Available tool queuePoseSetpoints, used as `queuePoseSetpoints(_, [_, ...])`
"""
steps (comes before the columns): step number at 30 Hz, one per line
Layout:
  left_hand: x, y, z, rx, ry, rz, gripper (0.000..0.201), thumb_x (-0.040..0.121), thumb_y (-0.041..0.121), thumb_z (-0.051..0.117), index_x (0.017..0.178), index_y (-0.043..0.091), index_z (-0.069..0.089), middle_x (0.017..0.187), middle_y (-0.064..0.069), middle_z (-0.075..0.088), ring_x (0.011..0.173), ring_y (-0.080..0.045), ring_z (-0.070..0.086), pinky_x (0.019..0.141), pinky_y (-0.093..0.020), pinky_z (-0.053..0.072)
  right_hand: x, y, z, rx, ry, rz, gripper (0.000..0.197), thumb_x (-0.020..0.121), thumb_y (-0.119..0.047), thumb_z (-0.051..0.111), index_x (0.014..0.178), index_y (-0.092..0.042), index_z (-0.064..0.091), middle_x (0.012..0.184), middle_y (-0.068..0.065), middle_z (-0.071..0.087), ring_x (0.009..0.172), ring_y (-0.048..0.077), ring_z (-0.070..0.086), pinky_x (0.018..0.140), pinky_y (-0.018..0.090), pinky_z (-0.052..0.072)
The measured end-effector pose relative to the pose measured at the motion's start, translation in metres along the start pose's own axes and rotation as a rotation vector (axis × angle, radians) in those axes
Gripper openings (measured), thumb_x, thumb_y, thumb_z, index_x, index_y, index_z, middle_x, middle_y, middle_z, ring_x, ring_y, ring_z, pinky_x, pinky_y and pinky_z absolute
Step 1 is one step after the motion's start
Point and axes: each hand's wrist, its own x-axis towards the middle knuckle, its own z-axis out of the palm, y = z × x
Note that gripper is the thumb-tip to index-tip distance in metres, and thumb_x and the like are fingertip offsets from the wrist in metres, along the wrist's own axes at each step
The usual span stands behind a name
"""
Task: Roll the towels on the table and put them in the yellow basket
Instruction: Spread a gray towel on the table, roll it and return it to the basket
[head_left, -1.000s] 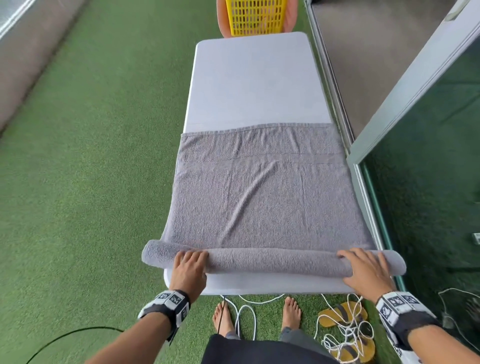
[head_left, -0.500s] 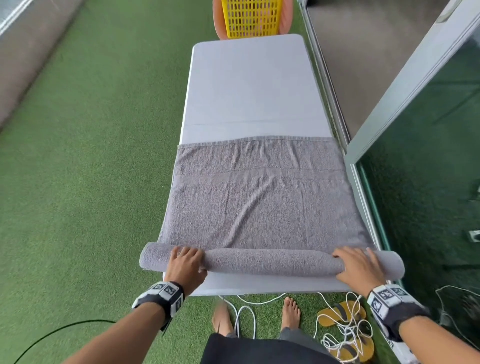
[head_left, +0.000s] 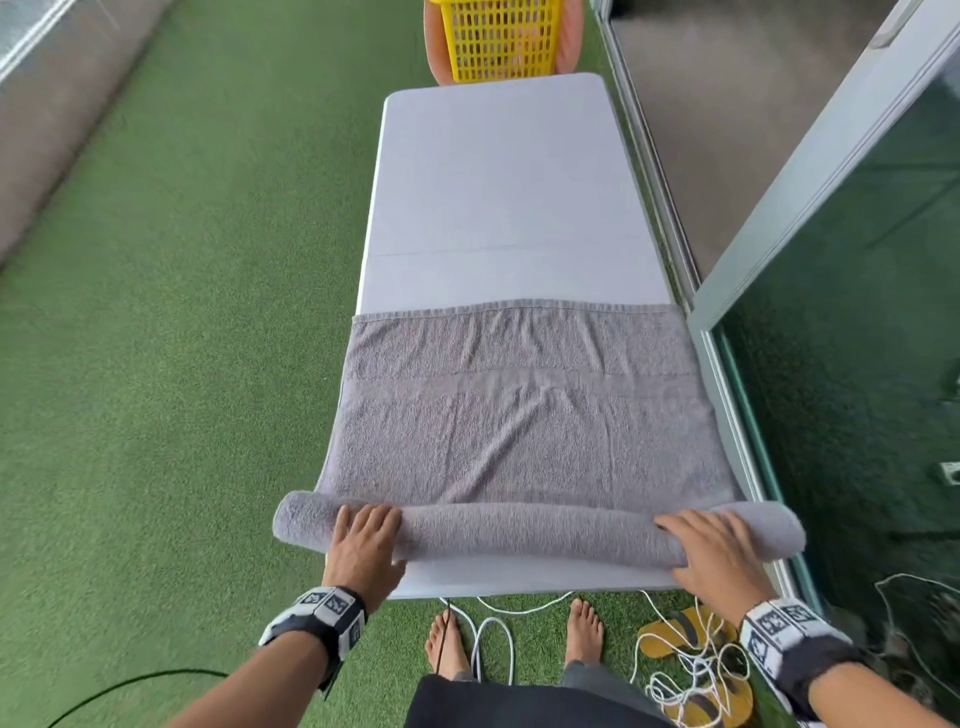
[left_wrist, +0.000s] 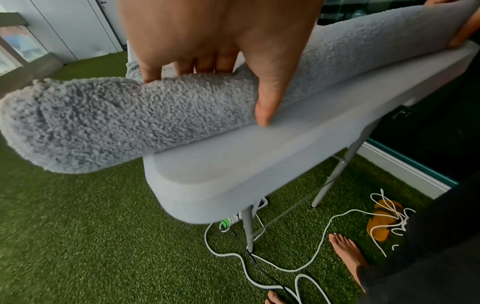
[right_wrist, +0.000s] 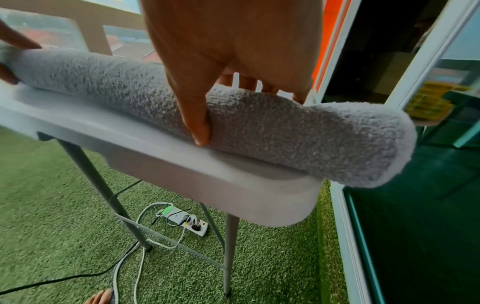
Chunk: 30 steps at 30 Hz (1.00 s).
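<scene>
Here the thick grey terry towel (head_left: 524, 410) is lying across the near end of the long white plastic folding table (head_left: 498, 197), its near edge wound into a soft roll. The left hand (head_left: 363, 545) and the right hand (head_left: 717, 556) are each cupping over that roll near its ends, thumbs tucking under. The cloth is looking light, floppy and unbreakable, so gripping wide is probably best. The yellow slotted plastic basket (head_left: 501, 41) is waiting beyond the far end.
</scene>
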Motion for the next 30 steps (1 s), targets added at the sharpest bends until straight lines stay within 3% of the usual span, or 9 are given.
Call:
queuePoseSetpoints(5, [0.011,-0.006,-0.015,-0.05,0.159,0.033,0.041,0.078,0.049,0.041,0.103,0.021,0.057,0.093,0.003,0.06,0.082,-0.017,0.055,0.088,-0.043,0.049,0.015,0.007,-0.017,0.083,-0.008,0.034,0.054,0.09,-0.04,0.057,0.141,-0.044,0.04,0.147,-0.018,0.042,0.137,0.006,0.035,0.121,0.046,0.007])
queuePoseSetpoints(8, [0.026,-0.004,-0.027,-0.107,0.165,-0.005,0.064,0.089,0.045,0.019,0.141,0.012,0.035,0.135,-0.009,0.051,0.121,-0.027,0.05,0.111,-0.052,0.032,0.031,0.005,-0.033,0.207,0.148,0.045,0.052,0.099,-0.043,0.043,0.149,-0.041,0.026,0.155,-0.017,0.03,0.142,0.007,0.03,0.121,0.049,0.003])
queuePoseSetpoints(11, [0.023,0.0,-0.023,-0.087,0.031,0.032,0.075,0.094,0.061,0.026,0.152,0.019,0.004,0.155,0.001,0.002,0.147,-0.021,0.002,0.119,-0.044,-0.004,0.028,-0.002,-0.027,0.14,0.021,0.049,0.07,0.092,-0.066,0.041,0.151,-0.041,0.013,0.151,-0.026,0.013,0.147,0.008,0.016,0.118,0.047,-0.006])
queuePoseSetpoints(13, [0.014,0.002,-0.015,-0.031,-0.006,0.055,0.085,0.085,0.06,0.054,0.151,0.019,0.019,0.155,0.0,0.017,0.145,-0.021,0.017,0.118,-0.046,0.003,0.013,-0.01,-0.014,0.049,-0.018,0.063,0.08,0.085,-0.063,0.057,0.151,-0.041,0.017,0.154,-0.024,0.018,0.146,0.008,0.021,0.119,0.046,-0.004])
queuePoseSetpoints(16, [0.007,0.003,-0.007,0.0,0.035,0.075,0.056,0.074,0.045,0.068,0.123,0.022,0.058,0.123,0.001,0.063,0.116,-0.021,0.055,0.111,-0.045,0.03,0.0,-0.017,-0.009,0.032,0.003,0.087,0.065,0.081,-0.043,0.069,0.138,-0.042,0.038,0.144,-0.02,0.042,0.133,0.005,0.037,0.119,0.042,0.008])
queuePoseSetpoints(19, [0.016,-0.001,-0.019,0.003,0.074,0.062,0.039,0.081,0.052,0.051,0.109,0.026,0.06,0.112,0.007,0.065,0.103,-0.015,0.055,0.101,-0.038,0.035,0.012,-0.011,-0.025,0.135,-0.011,0.116,0.054,0.088,-0.034,0.063,0.139,-0.037,0.044,0.145,-0.016,0.045,0.134,0.008,0.04,0.121,0.044,0.009])
queuePoseSetpoints(24, [0.036,-0.006,-0.039,-0.115,0.064,-0.053,0.08,0.085,0.059,-0.002,0.152,0.019,0.016,0.157,0.003,0.013,0.147,-0.019,0.014,0.118,-0.046,0.0,0.038,0.001,-0.04,0.18,0.125,0.099,0.055,0.098,-0.044,0.044,0.151,-0.032,0.03,0.156,-0.015,0.028,0.144,0.008,0.027,0.12,0.054,-0.001])
queuePoseSetpoints(27, [0.027,-0.006,-0.033,-0.009,-0.041,0.008,0.086,0.087,0.071,0.029,0.153,0.019,0.008,0.157,0.005,0.004,0.148,-0.017,0.003,0.118,-0.047,-0.005,0.028,-0.004,-0.028,0.115,0.037,0.105,0.072,0.09,-0.061,0.051,0.151,-0.033,0.027,0.156,-0.016,0.028,0.146,0.01,0.024,0.118,0.049,-0.005])
queuePoseSetpoints(30, [0.012,-0.006,-0.017,0.003,-0.03,0.023,0.08,0.077,0.048,0.069,0.144,0.018,0.037,0.15,0.0,0.039,0.141,-0.022,0.032,0.118,-0.051,0.008,0.009,-0.011,-0.018,0.036,0.025,0.137,0.067,0.082,-0.045,0.07,0.141,-0.036,0.039,0.147,-0.015,0.044,0.137,0.008,0.038,0.121,0.049,0.005])
